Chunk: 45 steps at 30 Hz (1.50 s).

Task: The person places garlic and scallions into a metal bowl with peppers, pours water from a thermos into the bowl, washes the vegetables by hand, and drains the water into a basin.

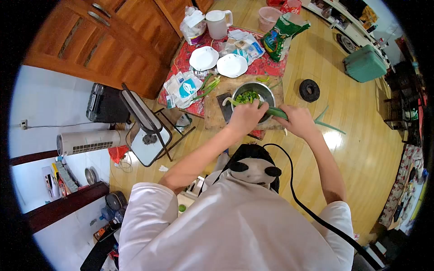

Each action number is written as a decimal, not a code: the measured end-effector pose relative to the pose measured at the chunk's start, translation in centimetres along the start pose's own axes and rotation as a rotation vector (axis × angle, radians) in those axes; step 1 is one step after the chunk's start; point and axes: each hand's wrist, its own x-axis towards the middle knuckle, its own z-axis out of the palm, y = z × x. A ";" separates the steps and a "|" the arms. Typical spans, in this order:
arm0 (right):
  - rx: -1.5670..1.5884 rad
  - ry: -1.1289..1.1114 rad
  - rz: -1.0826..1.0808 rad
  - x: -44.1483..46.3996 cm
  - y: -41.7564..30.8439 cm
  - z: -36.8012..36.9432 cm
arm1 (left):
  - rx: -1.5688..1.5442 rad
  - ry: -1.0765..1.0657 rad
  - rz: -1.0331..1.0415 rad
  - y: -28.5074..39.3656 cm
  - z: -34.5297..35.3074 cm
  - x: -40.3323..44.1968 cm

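Observation:
A long green stalk, like a scallion (276, 112), is stretched between my two hands above a metal bowl (268, 94). My left hand (247, 117) is closed on its pale end, at the bowl's near edge. Farther along, my right hand (297, 121) grips the same stalk, whose green leaves stick out to the right. Chopped green pieces (247, 96) lie in the bowl. The bowl stands on a wooden board (214, 118), with a dark flat blade (224, 106) partly showing to its left. More green stalks (209, 88) lie at the board's left side.
On the red-covered table (267, 68) are two white plates (232, 65), a white pitcher (218, 25), plastic packets (184, 89) and a green bag (281, 38). A folding chair (147, 115) stands at the left. A black ring (309, 90) and a green suitcase (365, 63) are on the floor at right.

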 end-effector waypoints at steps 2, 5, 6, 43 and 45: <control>-0.010 -0.057 0.035 -0.5 -0.1 0.3 | -0.034 0.042 0.038 0.1 0.3 -0.6; 0.047 0.051 -0.033 -1.0 0.0 0.6 | -0.051 0.080 0.022 -0.4 1.3 -1.6; 0.048 0.049 -0.036 -1.2 0.2 0.7 | -0.051 0.080 0.019 -0.8 1.3 -1.8; 0.212 0.442 0.655 0.9 17.1 21.3 | -2.205 0.009 -1.526 -1.9 6.3 -4.1; 0.234 0.388 0.664 0.9 17.1 23.2 | -2.227 0.059 -1.525 -1.7 6.6 -4.1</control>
